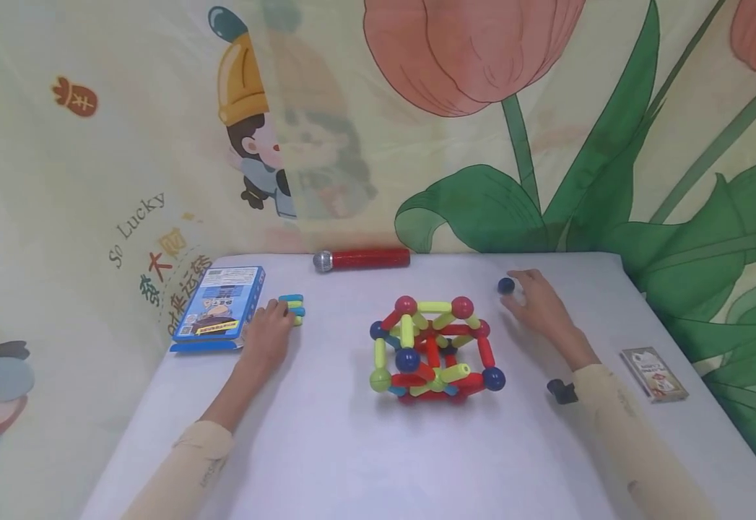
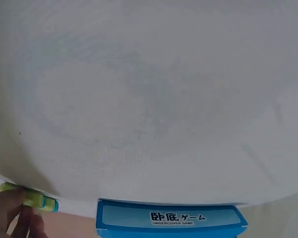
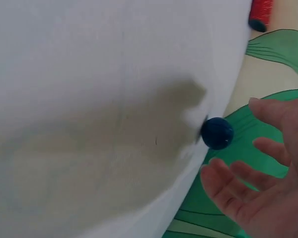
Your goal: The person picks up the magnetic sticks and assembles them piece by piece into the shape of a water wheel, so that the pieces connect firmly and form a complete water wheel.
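Note:
In the head view my left hand (image 1: 271, 331) bends over a small row of blue and yellow-green rods (image 1: 296, 304) beside the blue box. Its fingertips pinch a yellow-green rod (image 2: 34, 199) in the left wrist view; part of that rod is hidden. My right hand (image 1: 537, 303) reaches to a dark blue ball (image 1: 506, 286) on the table. Thumb and fingers stand spread on either side of the ball (image 3: 217, 133), with a gap in the right wrist view. Between the hands stands a frame of rods and balls (image 1: 432, 354) in red, yellow-green and blue.
A blue game box (image 1: 218, 307) lies at the left. Along the back edge is a red microphone (image 1: 370, 259). A small card box (image 1: 654, 374) and a black object (image 1: 561, 391) lie by the right forearm. A printed cloth (image 1: 326, 144) hangs behind the white table (image 1: 352, 462).

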{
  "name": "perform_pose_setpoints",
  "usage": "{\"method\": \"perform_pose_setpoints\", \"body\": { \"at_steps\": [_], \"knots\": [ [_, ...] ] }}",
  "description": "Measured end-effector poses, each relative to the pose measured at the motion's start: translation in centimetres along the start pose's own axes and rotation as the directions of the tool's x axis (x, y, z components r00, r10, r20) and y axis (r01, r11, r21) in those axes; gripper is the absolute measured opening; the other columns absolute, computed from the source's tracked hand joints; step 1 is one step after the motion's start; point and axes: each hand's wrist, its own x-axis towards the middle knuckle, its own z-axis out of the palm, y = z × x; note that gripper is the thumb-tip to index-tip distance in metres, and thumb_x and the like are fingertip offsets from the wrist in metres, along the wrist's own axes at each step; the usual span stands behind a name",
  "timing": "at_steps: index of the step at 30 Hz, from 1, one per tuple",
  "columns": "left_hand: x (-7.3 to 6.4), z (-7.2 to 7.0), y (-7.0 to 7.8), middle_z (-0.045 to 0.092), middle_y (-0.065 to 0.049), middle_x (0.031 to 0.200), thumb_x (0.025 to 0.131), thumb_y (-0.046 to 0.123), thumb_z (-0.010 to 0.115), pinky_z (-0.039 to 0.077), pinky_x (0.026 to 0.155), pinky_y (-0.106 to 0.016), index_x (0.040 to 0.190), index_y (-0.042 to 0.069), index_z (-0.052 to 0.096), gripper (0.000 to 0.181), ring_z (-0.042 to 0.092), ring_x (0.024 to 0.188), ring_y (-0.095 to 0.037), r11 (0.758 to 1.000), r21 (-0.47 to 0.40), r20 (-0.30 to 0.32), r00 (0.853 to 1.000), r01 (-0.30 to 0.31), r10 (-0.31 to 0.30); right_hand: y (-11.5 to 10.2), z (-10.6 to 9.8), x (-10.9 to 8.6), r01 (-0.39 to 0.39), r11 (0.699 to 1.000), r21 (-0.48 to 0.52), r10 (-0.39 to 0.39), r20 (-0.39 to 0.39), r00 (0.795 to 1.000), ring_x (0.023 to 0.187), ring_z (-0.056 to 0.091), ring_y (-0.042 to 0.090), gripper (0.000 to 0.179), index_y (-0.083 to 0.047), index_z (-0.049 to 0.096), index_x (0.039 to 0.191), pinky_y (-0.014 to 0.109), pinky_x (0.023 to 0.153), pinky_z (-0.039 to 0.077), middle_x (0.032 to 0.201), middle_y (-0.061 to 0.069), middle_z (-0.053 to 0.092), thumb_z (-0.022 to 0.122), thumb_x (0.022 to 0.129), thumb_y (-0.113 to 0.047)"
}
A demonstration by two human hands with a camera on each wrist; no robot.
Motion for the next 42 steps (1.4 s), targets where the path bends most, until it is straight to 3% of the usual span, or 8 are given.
{"method": "perform_pose_setpoints", "body": {
  "at_steps": [8,13,15,18,22,27,31,42],
  "knots": [
    [-0.9,-1.5,1.6,0.075,-0.025,0.105,0.09,-0.009,0.077,0.061,0.078,-0.047,0.116,-0.008,0.072,0.026,0.071,0.094,-0.038,0.987,-0.145,0.096,0.994,0.064,-0.05,0.8,1.5,2.2,-0.069,0.996,-0.05,0.072,0.055,0.996,0.144,0.041,0.06,0.066,0.008,0.037,0.16,0.074,0.113,0.04,0.154,0.04,0.039,0.066,0.105,-0.014],
    [-0.2,-6.6,5.0,0.077,-0.013,0.112,0.096,0.001,0.078,0.061,0.09,-0.046,0.125,0.001,0.075,0.029,0.07,0.102,-0.029,0.813,-0.513,0.248,0.955,0.274,-0.166,1.7,1.9,2.5,-0.074,0.996,-0.052,0.076,0.027,0.997,0.144,0.042,0.06,0.074,0.011,0.03,0.162,0.07,0.115,0.041,0.152,0.041,0.041,0.068,0.103,-0.012],
    [0.8,-9.8,7.3,0.077,-0.006,0.112,0.095,0.004,0.081,0.061,0.09,-0.043,0.122,0.007,0.077,0.027,0.068,0.104,-0.024,0.756,-0.621,0.185,0.976,0.207,-0.115,2.2,2.0,2.4,-0.069,0.997,-0.043,0.07,0.018,0.997,0.145,0.04,0.059,0.077,0.011,0.027,0.163,0.069,0.116,0.04,0.154,0.041,0.04,0.069,0.102,-0.012],
    [2.8,-14.4,11.3,0.076,0.001,0.114,0.091,0.006,0.087,0.062,0.094,-0.038,0.118,0.013,0.08,0.029,0.066,0.111,-0.019,0.731,-0.679,-0.028,0.997,-0.068,0.067,2.7,2.1,2.3,-0.07,0.997,-0.026,0.07,0.015,0.997,0.147,0.037,0.058,0.079,0.01,0.026,0.164,0.069,0.117,0.038,0.156,0.04,0.039,0.07,0.102,-0.013],
    [6.4,-17.5,16.2,0.078,0.002,0.11,0.088,0.011,0.091,0.058,0.091,-0.024,0.114,0.014,0.083,0.027,0.065,0.108,-0.015,0.692,-0.557,-0.236,0.886,-0.459,0.398,3.0,2.2,2.1,-0.065,0.998,-0.006,0.065,0.017,0.998,0.149,0.035,0.058,0.077,0.011,0.026,0.164,0.069,0.12,0.036,0.157,0.039,0.038,0.068,0.103,-0.013],
    [9.2,-17.3,19.5,0.078,0.004,0.105,0.091,0.015,0.088,0.05,0.083,-0.025,0.112,0.017,0.085,0.021,0.06,0.102,-0.014,0.667,-0.371,-0.169,0.754,-0.646,0.635,2.7,2.3,2.1,-0.072,0.997,0.007,0.072,0.039,0.997,0.151,0.033,0.057,0.075,0.011,0.028,0.163,0.068,0.122,0.033,0.16,0.038,0.037,0.067,0.105,-0.015],
    [10.3,-16.7,20.8,0.077,0.006,0.106,0.094,0.02,0.086,0.046,0.081,-0.024,0.115,0.02,0.085,0.021,0.058,0.102,-0.013,0.67,-0.264,-0.082,0.708,-0.694,0.701,2.7,2.5,2.3,-0.083,0.997,0.004,0.083,0.046,0.996,0.151,0.034,0.055,0.074,0.009,0.029,0.164,0.066,0.122,0.034,0.159,0.037,0.039,0.068,0.105,-0.016],
    [10.8,-16.1,21.8,0.077,0.007,0.112,0.091,0.034,0.089,0.048,0.086,-0.024,0.122,0.022,0.083,0.034,0.057,0.107,-0.013,0.667,-0.153,-0.006,0.676,-0.729,0.737,2.4,2.7,2.5,-0.055,0.998,0.031,0.056,-0.01,0.998,0.145,0.044,0.054,0.058,0.009,0.044,0.155,0.065,0.118,0.04,0.15,0.036,0.048,0.066,0.105,-0.008]
  ]
}}
